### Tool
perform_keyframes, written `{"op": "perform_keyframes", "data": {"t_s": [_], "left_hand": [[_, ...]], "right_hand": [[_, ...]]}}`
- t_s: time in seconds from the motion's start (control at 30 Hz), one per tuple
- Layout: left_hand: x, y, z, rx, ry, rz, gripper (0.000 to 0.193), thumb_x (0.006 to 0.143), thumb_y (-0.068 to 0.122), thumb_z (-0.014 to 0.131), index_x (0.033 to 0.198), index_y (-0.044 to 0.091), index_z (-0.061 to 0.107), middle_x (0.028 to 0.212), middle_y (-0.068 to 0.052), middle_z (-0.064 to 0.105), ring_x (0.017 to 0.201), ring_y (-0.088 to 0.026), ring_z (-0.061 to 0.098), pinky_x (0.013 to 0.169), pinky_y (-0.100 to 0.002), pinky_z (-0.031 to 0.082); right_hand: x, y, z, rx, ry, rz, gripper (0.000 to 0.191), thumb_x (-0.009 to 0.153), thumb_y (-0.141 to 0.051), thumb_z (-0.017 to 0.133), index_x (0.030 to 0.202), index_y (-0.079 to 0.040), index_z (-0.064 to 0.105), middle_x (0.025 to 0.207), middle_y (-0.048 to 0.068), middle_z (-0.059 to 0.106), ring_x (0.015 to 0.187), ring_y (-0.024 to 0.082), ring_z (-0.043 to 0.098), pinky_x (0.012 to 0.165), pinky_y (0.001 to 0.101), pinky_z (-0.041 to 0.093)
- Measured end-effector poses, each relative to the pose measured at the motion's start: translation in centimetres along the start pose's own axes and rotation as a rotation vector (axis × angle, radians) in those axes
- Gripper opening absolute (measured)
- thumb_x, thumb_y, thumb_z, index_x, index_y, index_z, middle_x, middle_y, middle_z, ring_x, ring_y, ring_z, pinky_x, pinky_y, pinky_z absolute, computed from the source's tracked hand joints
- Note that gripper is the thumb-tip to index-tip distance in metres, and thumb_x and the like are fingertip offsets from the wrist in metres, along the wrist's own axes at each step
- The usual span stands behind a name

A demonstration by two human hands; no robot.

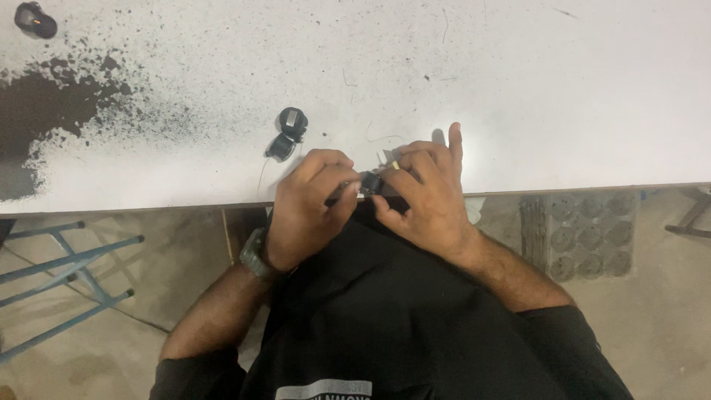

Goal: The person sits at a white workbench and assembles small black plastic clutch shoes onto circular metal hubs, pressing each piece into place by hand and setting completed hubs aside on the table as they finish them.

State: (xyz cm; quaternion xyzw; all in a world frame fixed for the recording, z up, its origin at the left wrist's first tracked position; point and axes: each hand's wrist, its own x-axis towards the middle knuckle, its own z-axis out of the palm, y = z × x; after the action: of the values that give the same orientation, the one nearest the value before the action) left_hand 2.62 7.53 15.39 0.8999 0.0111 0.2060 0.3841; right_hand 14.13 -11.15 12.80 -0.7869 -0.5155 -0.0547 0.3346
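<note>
1. left hand (307, 200) and right hand (426, 196) both pinch a small black part (370, 182) at the white table (518, 89) edge.
2. two more black parts (287, 135) lie just beyond (another one (35, 20) far left corner).
3. dark stain (44, 111) on the left.

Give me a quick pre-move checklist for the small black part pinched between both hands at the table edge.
1. Left hand on the small black part: ok, fingers closed around its left side.
2. Right hand on the part: ok, fingertips grip it from the right.
3. Part supported over the white table: ok, held right at the near edge.
4. Part's orientation and mating face: cannot tell, fingers hide most of it.
5. Spare black pieces within reach: ok, they lie just beyond the left hand.
6. Work surface clean: not ok, dark stain and black speckles at far left.
</note>
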Motion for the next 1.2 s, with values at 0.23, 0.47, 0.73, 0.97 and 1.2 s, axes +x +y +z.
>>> {"op": "perform_keyframes", "data": {"t_s": [0.23,0.47,0.73,0.97,1.2], "left_hand": [[0.1,0.2,-0.2,-0.079,-0.068,-0.254,0.011,0.088,0.005,0.075,0.093,0.006,0.066,0.076,-0.005,0.067,0.06,-0.013,0.062,0.051,-0.03,0.048],[0.1,0.5,0.8,-0.214,0.013,-0.251,0.014,0.084,0.003,0.073,0.089,0.004,0.06,0.076,-0.006,0.066,0.065,-0.016,0.065,0.055,-0.031,0.05],[-0.4,0.6,1.7,-0.225,0.136,-0.208,0.015,0.083,0.002,0.073,0.09,0.005,0.059,0.082,-0.007,0.067,0.071,-0.019,0.067,0.059,-0.032,0.054],[-1.1,-0.6,2.4,-0.223,0.126,-0.182,0.015,0.084,0.002,0.072,0.09,0.005,0.058,0.081,-0.006,0.065,0.068,-0.019,0.065,0.057,-0.032,0.052],[0.5,0.2,-0.3,0.193,0.205,0.031,0.015,0.088,0.007,0.077,0.096,0.004,0.065,0.102,-0.011,0.067,0.062,-0.017,0.059,0.047,-0.032,0.046]], "right_hand": [[-0.2,0.1,-0.2,-0.01,-0.033,0.052,0.036,0.078,-0.021,0.088,0.108,-0.009,0.072,0.112,0.008,0.056,0.125,0.031,0.05,0.125,0.0725,0.011],[-1.6,0.4,0.1,0.134,0.189,-0.1,0.031,0.089,0.0,0.079,0.116,-0.009,0.066,0.103,0.008,0.06,0.113,0.028,0.064,0.132,0.0618,0.025],[-1.9,-0.2,2.3,0.243,0.201,-0.119,0.035,0.085,0.008,0.072,0.114,-0.004,0.057,0.105,0.012,0.064,0.111,0.03,0.067,0.126,0.0594,0.033],[-1.4,-0.4,2.0,0.167,0.154,-0.139,0.037,0.08,0.012,0.075,0.111,-0.004,0.062,0.099,0.01,0.065,0.109,0.03,0.068,0.126,0.0599,0.031],[-0.3,2.0,0.6,0.091,0.253,-0.047,0.032,0.092,0.006,0.068,0.12,-0.004,0.056,0.11,0.013,0.065,0.116,0.029,0.067,0.132,0.0599,0.025]]}}
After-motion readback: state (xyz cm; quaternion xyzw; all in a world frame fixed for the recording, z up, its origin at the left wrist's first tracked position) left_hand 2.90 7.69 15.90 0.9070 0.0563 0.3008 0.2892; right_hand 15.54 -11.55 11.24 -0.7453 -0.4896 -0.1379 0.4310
